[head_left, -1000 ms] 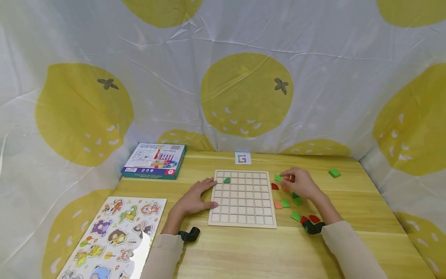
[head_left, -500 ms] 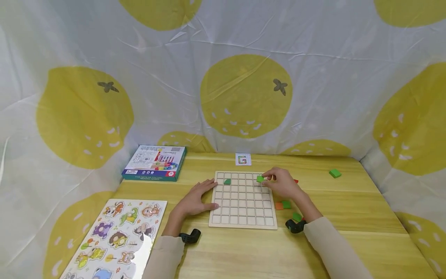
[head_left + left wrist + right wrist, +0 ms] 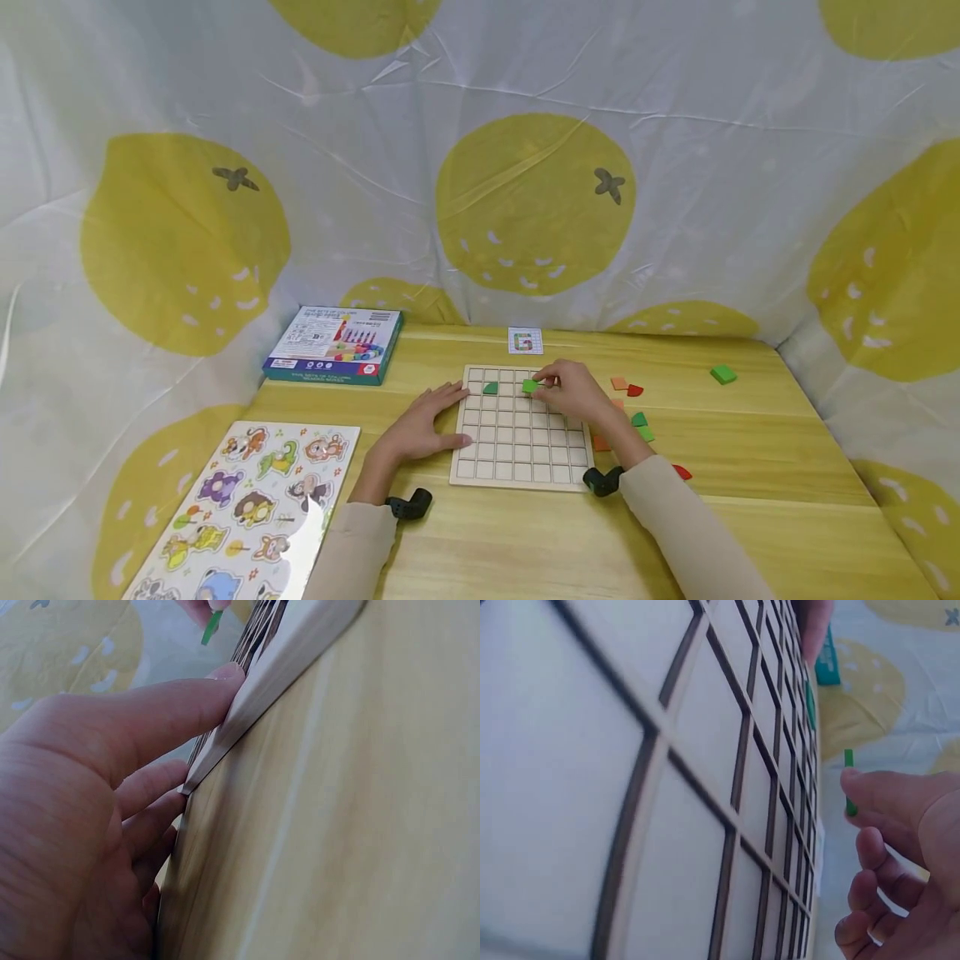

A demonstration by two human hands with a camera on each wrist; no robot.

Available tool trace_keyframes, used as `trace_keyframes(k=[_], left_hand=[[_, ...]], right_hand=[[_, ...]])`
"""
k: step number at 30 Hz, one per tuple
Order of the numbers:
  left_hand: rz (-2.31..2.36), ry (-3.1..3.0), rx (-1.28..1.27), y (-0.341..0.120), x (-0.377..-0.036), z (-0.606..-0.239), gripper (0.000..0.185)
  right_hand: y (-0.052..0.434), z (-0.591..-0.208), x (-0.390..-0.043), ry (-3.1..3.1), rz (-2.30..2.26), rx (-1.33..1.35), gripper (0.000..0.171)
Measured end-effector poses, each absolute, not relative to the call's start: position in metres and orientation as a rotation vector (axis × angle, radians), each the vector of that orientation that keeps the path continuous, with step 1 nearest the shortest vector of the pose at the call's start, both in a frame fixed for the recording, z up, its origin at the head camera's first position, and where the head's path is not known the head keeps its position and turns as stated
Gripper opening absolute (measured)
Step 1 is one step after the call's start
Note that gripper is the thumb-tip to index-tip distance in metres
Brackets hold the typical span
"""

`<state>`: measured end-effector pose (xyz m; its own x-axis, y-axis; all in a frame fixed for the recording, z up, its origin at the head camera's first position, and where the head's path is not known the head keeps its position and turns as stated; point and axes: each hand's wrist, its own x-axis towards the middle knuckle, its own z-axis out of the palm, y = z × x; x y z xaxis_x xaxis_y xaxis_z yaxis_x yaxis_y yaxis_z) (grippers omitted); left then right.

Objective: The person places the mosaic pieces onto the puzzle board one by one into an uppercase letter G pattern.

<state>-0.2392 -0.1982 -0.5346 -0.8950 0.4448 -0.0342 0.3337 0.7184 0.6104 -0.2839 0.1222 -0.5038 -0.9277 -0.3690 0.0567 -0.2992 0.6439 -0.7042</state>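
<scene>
- Head view: the right hand (image 3: 573, 393) is pinching a green tile (image 3: 530, 385) at its fingertips, over the grid board's (image 3: 517, 467) second row.
- The left hand (image 3: 420, 425) is lying flat, fingers straight, pressing the board's left edge.

We see most cells of the grid board (image 3: 517, 433) bare, so a hand could pass over its near rows. Our left hand (image 3: 420, 425) blocks the board's left edge. Loose tiles (image 3: 637, 421) crowd the surface (image 3: 750, 450) just right of it, and the animal puzzle (image 3: 247, 508) fills the near left.
</scene>
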Motion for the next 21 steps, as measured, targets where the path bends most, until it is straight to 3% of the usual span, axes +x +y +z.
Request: trace_keyframes(k=[21], left_hand=[[0.912,2.746,0.593,-0.197,-0.236,-0.53,0.085]], right_hand=[[0.083,-0.51,-0.293,2.751,-1.068,-0.527,0.025]])
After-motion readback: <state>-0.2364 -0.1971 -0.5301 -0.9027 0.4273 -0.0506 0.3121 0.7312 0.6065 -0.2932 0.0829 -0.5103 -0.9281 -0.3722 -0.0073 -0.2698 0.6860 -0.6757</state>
